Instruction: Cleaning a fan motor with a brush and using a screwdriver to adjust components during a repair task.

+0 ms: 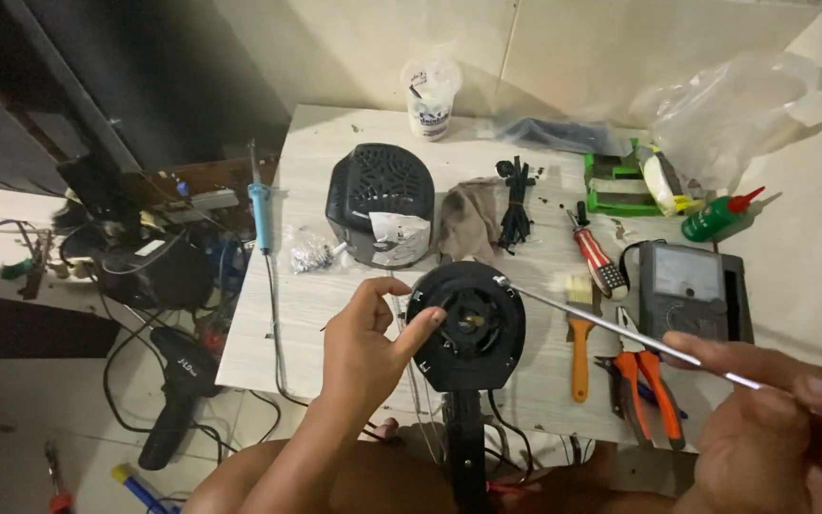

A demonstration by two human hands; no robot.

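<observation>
My left hand [373, 338] grips the left rim of a round black plastic part [473, 326], thumb on its face, holding it above the near edge of the white table [316, 305]. My right hand [773, 419], at the lower right, pinches a long thin metal rod [601, 324]. The rod's tip touches the upper right rim of the black part. A black stem hangs below the part between my knees.
On the table lie a black domed housing [380, 203], a grey rag [468, 219], black cable ties [516, 205], a blue soldering iron [259, 205], a screwdriver [596, 252], a brush [579, 347], orange pliers [654, 381], a multimeter [687, 286], a green bottle [715, 219]. A drill [178, 390] lies on the floor.
</observation>
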